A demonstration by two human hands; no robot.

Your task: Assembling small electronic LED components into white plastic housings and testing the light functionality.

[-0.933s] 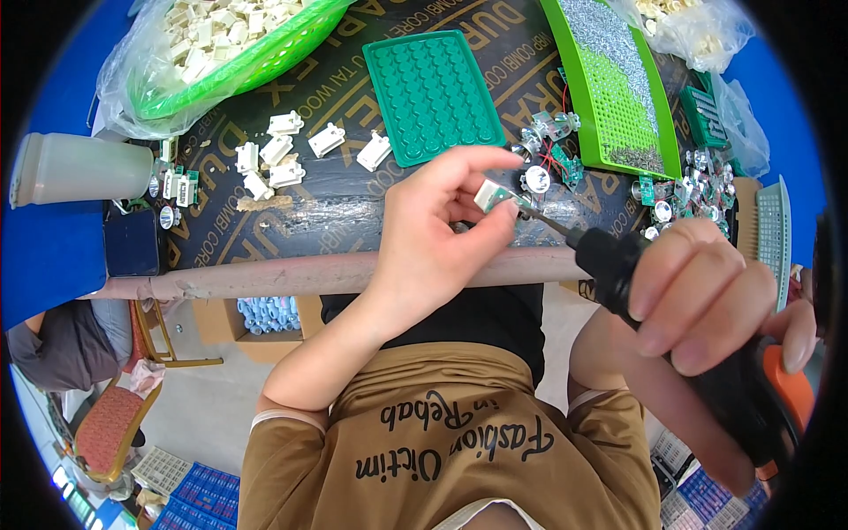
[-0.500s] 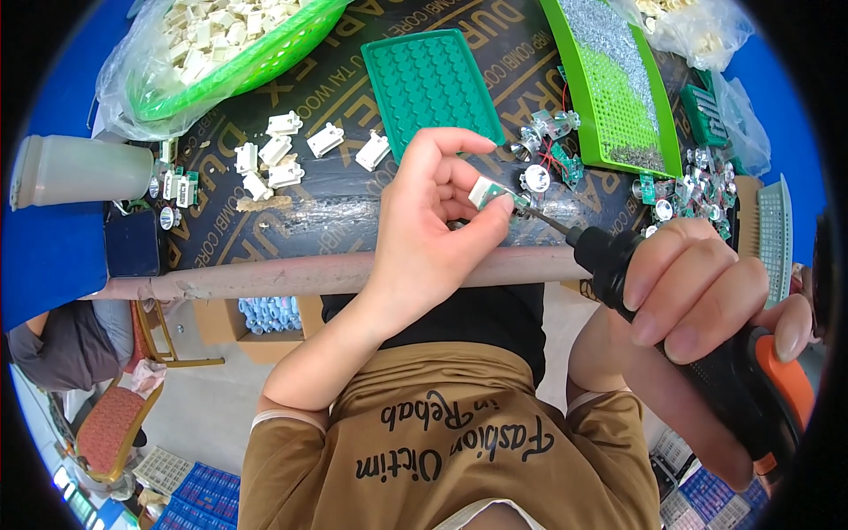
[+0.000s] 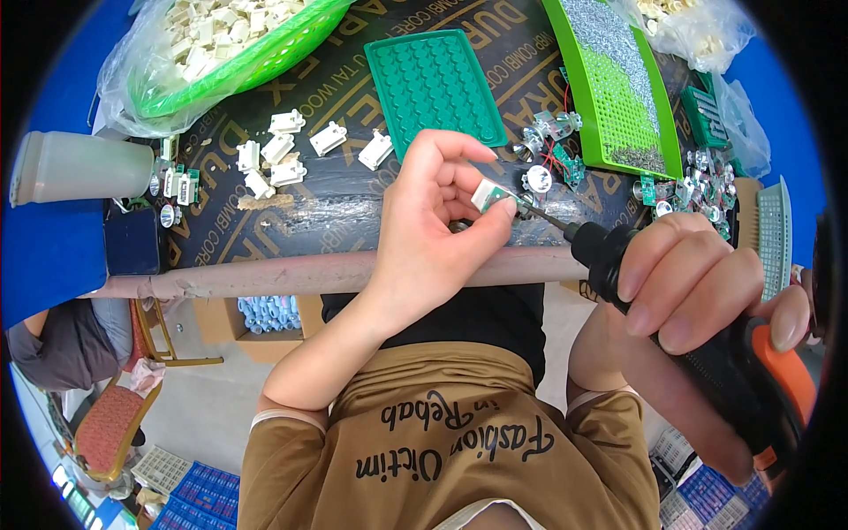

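Note:
Between the thumb and fingers of my left hand is a small white plastic housing with a green circuit board on it. My right hand is wrapped round a black and orange electric screwdriver. Its thin bit points left and reaches the board by my left thumb; whether the tip sits on a screw is too small to tell. Just beyond lie reflector lamps with green boards and red wires. Several loose white housings lie to the left of my left hand.
A green tray with round hollows lies ahead. Far right stands a lime green bin of small metal screws, near piled lamp parts. A green basket heaped with white housings is far left, above a translucent cup.
My right hand and the screwdriver have shifted very slightly to the left. My left hand keeps its hold on the housing, almost unmoved.

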